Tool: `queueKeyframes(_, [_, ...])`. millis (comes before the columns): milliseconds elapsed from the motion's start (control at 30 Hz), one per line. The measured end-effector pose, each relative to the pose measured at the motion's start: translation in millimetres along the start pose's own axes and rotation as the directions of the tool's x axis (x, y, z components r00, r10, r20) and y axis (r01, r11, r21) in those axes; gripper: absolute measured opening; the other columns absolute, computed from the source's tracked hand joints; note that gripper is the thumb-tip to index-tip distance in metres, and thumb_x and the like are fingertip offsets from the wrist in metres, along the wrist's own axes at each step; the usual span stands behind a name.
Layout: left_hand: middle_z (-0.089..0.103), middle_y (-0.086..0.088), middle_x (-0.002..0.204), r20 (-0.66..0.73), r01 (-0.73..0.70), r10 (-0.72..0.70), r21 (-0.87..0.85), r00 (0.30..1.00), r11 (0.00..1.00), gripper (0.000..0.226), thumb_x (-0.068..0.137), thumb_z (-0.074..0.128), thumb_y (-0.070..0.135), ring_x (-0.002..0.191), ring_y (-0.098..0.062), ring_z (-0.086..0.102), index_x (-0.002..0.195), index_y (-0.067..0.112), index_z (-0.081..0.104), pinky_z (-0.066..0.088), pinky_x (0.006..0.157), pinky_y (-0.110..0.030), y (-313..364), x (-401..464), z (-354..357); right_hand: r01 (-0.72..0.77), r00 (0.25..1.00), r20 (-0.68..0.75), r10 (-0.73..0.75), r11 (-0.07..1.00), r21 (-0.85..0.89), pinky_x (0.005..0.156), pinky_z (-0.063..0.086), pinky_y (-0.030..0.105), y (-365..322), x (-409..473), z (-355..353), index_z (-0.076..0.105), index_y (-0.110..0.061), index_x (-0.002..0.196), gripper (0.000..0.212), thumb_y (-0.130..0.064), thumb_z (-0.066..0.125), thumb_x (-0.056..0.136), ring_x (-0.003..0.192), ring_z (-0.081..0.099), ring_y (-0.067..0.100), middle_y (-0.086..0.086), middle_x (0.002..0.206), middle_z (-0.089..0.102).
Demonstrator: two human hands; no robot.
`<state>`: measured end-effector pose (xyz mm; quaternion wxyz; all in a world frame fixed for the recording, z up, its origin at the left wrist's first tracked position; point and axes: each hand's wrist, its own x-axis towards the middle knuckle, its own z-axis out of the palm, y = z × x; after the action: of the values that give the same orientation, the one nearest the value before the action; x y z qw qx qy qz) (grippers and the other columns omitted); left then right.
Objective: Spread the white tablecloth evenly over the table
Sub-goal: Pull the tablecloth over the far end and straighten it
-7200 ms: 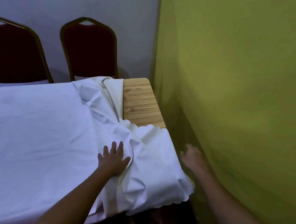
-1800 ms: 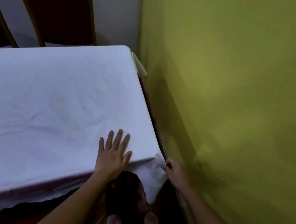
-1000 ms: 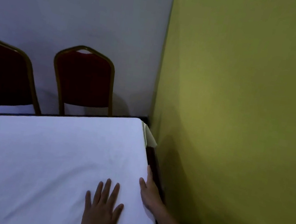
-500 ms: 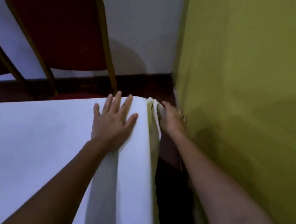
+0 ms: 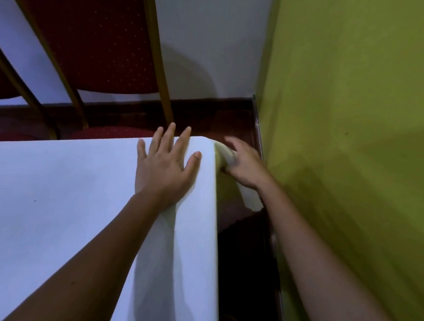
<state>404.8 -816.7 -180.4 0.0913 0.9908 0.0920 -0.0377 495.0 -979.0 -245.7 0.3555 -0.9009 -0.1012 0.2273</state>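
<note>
The white tablecloth (image 5: 45, 218) covers the tabletop up to its far corner by the green wall (image 5: 361, 127). My left hand (image 5: 164, 165) lies flat and unclenched there, pinning the cloth. My right hand (image 5: 243, 165) grips the overhanging corner fold to tension it.

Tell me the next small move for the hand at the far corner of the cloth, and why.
Probably tug the bunched corner down and smooth it. The left hand lies flat on the tablecloth, pinning it, while the right hand is at a rolled fold over the far corner, by the green wall.
</note>
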Motion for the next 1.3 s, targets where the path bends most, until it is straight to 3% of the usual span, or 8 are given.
queueKeyframes(133, [-0.004, 0.001, 0.162, 0.041, -0.08, 0.079, 0.01, 0.996, 0.997, 0.072, 0.086, 0.01, 0.065, 0.15, -0.02, -0.009, 0.151, 0.036, 0.0, -0.006, 0.12, -0.05, -3, -11, -3, 0.32, 0.946, -0.019, -0.325, 0.939, -0.13, 0.114, 0.007, 0.06, -38, -14, -16, 0.052, -0.038, 0.13, 0.049, -0.012, 0.054, 0.088, 0.126, 0.045, 0.017, -0.01, 0.129, 0.061])
queueKeyframes(433, [0.001, -0.001, 0.163, 0.042, -0.01, 0.014, -0.092, 0.999, 0.996, 0.06, 0.097, 0.023, 0.055, 0.15, -0.019, -0.006, 0.151, 0.034, 0.012, -0.007, 0.119, -0.047, -1, 4, -9, 0.343, 0.876, -0.069, -0.477, 0.718, -0.606, 0.102, 0.028, 0.043, -55, 30, -57, 0.068, -0.035, 0.103, 0.018, -0.036, 0.055, 0.091, 0.109, 0.06, 0.024, -0.004, 0.104, 0.072])
queueKeyframes(800, [0.002, -0.002, 0.163, 0.058, -0.063, 0.064, -0.015, 0.996, 0.998, 0.055, 0.096, 0.018, 0.057, 0.15, -0.021, -0.006, 0.149, 0.042, 0.013, -0.01, 0.117, -0.049, 4, 20, -3, -0.125, 0.986, -0.163, 0.038, 0.815, -0.566, 0.094, 0.041, 0.036, 6, 86, -15, 0.069, -0.02, 0.112, 0.035, -0.008, 0.05, 0.086, 0.111, 0.063, 0.03, 0.012, 0.118, 0.067])
queueKeyframes(900, [-0.002, -0.001, 0.163, 0.029, -0.024, 0.025, -0.025, 0.999, 0.999, 0.057, 0.096, 0.017, 0.057, 0.15, -0.021, -0.009, 0.15, 0.041, 0.008, -0.01, 0.118, -0.049, 3, 12, 3, -0.103, 0.988, 0.078, 0.131, 0.95, -0.296, 0.112, 0.032, 0.041, 30, 63, 20, 0.034, -0.026, 0.148, 0.063, -0.005, 0.05, 0.091, 0.142, 0.033, 0.032, 0.015, 0.154, 0.033])
queueKeyframes(967, [-0.005, -0.002, 0.162, 0.02, -0.026, 0.026, -0.021, 0.999, 0.999, 0.058, 0.096, 0.017, 0.057, 0.149, -0.021, -0.011, 0.15, 0.04, 0.004, -0.01, 0.118, -0.049, 2, 5, 3, -0.09, 0.995, -0.029, 0.094, 0.991, 0.104, 0.121, 0.016, 0.039, 28, 30, 30, 0.011, -0.025, 0.154, 0.073, -0.006, 0.049, 0.094, 0.15, 0.008, 0.025, 0.009, 0.162, 0.006])
queueKeyframes(1067, [-0.007, -0.001, 0.162, 0.008, -0.041, 0.041, -0.014, 0.999, 0.999, 0.06, 0.094, 0.012, 0.058, 0.149, -0.021, -0.011, 0.15, 0.039, 0.001, -0.009, 0.118, -0.048, -3, -10, 5, 0.119, 0.93, -0.34, 0.14, 0.76, 0.639, 0.119, 0.021, 0.03, -8, -36, 33, 0.024, -0.024, 0.151, 0.059, -0.012, 0.043, 0.097, 0.147, 0.02, 0.013, -0.001, 0.16, 0.02])
queueKeyframes(1200, [-0.008, 0.002, 0.162, 0.005, -0.021, 0.021, -0.02, 1.0, 1.0, 0.063, 0.091, 0.006, 0.058, 0.149, -0.021, -0.012, 0.15, 0.039, -0.001, -0.009, 0.119, -0.05, -8, -47, 8, 0.153, 0.987, -0.157, -0.029, 0.461, 0.874, 0.112, 0.034, 0.019, -50, -115, 46, 0.029, -0.026, 0.148, 0.048, -0.015, 0.037, 0.102, 0.14, 0.035, 0.008, -0.007, 0.152, 0.034])
queueKeyframes(1300, [-0.011, 0.003, 0.162, 0.022, -0.016, 0.017, -0.022, 1.0, 1.0, 0.064, 0.09, 0.003, 0.059, 0.149, -0.02, -0.013, 0.15, 0.038, -0.003, -0.006, 0.121, -0.05, -8, -90, 11, 0.021, 0.998, 0.001, -0.061, 0.361, 0.932, 0.109, 0.041, 0.04, -46, -153, 57, 0.019, -0.029, 0.151, 0.059, -0.007, 0.04, 0.1, 0.136, 0.044, 0.024, 0.001, 0.152, 0.038])
